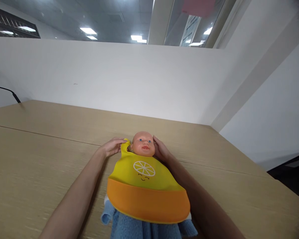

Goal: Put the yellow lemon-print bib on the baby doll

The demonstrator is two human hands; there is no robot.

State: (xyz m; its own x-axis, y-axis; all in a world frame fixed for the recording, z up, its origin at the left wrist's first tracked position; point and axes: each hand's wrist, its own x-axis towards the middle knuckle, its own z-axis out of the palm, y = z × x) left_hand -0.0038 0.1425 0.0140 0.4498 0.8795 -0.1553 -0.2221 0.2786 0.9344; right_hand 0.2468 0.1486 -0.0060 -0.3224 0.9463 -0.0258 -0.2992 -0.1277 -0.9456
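Observation:
A baby doll (144, 143) in fuzzy blue clothes (139, 227) lies face up on the wooden table. Over its chest spreads a yellow bib (129, 167) with a lemon-slice print and an orange catch pocket (148, 202). My left hand (113, 146) pinches the bib's neck strap at the left of the doll's head. On the other side, my right hand (160, 149) is beside the doll's head and neck; its fingers are partly hidden behind the head, and what they grip there does not show.
The wooden table (52, 159) has seams across it and meets a white wall (129, 73) at the back. A black cable (8, 90) comes in at the left. Something black (292, 174) stands past the table's right edge. Windows run above the wall.

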